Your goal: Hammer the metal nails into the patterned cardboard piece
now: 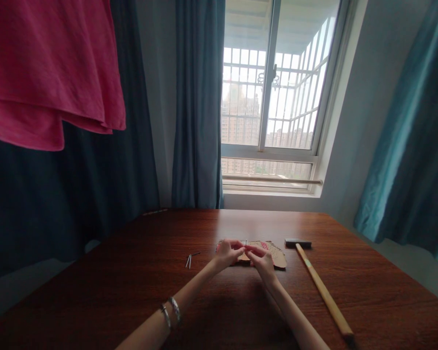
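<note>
Both my hands meet over a flat tan cardboard or wood piece with a pink patch, lying on the brown wooden table. My left hand has its fingers curled in a pinch at the piece's near edge. My right hand is also closed in a pinch, touching the left fingertips. What the fingers hold is too small to name; a thin upright pin shows just above them. My left wrist wears silver bracelets.
A hammer with a long pale wooden handle lies to the right, its dark head near the piece. A few nails lie to the left. Behind the table are a window, blue curtains and a hanging pink cloth.
</note>
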Tool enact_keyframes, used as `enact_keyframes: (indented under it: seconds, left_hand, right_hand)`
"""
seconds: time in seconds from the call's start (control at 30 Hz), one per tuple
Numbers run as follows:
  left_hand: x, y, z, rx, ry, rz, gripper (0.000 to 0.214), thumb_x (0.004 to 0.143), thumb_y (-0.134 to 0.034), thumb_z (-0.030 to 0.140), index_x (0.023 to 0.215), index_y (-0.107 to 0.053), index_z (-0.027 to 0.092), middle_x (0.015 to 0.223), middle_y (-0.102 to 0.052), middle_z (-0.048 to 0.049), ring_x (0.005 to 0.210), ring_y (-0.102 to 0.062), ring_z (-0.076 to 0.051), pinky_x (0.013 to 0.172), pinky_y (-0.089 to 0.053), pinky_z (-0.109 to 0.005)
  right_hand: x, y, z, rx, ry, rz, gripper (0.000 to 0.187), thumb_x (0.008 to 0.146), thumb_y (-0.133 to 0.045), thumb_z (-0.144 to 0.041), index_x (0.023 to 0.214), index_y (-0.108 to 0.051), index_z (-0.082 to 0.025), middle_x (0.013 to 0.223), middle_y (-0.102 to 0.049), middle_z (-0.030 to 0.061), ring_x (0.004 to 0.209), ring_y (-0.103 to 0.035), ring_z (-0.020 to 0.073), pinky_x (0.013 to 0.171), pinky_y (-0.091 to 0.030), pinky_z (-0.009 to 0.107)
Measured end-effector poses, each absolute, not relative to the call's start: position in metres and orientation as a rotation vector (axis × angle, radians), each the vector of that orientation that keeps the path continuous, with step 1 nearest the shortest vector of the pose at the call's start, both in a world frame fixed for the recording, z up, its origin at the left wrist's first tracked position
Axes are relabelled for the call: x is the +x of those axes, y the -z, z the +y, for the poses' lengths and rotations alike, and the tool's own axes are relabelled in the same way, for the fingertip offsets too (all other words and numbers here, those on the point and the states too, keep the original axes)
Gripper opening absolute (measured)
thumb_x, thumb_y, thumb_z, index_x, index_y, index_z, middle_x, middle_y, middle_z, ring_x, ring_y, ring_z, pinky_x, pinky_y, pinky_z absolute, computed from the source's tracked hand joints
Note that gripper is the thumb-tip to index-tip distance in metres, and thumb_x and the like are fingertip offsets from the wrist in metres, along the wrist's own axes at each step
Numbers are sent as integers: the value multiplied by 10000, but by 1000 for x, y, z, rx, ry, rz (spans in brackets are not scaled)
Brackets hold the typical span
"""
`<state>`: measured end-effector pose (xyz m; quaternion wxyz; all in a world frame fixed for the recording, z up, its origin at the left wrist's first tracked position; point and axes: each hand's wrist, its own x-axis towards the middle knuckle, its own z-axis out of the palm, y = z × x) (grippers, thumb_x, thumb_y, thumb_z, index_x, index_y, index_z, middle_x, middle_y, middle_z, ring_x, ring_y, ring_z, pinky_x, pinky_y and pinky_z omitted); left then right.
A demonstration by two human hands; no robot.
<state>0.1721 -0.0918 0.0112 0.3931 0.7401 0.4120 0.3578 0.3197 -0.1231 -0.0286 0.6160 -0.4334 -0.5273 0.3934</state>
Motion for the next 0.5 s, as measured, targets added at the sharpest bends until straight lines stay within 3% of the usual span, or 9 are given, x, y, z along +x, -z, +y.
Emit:
enact_keyframes:
  seconds: [0.13, 0.27, 0.5]
  left_hand:
    - [174, -14, -95, 1871, -913, 1046, 331, 685, -590, 427, 745, -676, 114, 615, -634, -27, 493, -535, -111, 450, -384, -195]
    - [175, -12, -95, 1924, -956, 1055, 333, 695, -584, 431, 741, -685, 118, 634, -649, -26, 554, -553, -121, 488, -395, -189]
    - [172, -5, -91, 2090, -1064, 993, 284, 742, -572, 394, 720, -698, 140, 678, -657, -34, 644, -566, -137, 595, -416, -216]
  right_hand:
    - [322, 26, -125, -1000, -919, -1218, 269, 641, -701, -375, 846, -738, -204, 765, -705, 48, 529, -537, 132, 415, -405, 225]
    - [323, 23, -126, -1017, -925, -1210, 282, 660, -685, -399, 844, -741, -193, 700, -697, 37, 485, -517, 114, 409, -400, 219]
    - [325, 29, -122, -1065, -905, -1202, 354, 657, -668, -476, 820, -731, -168, 758, -702, 74, 686, -616, 199, 427, -436, 216]
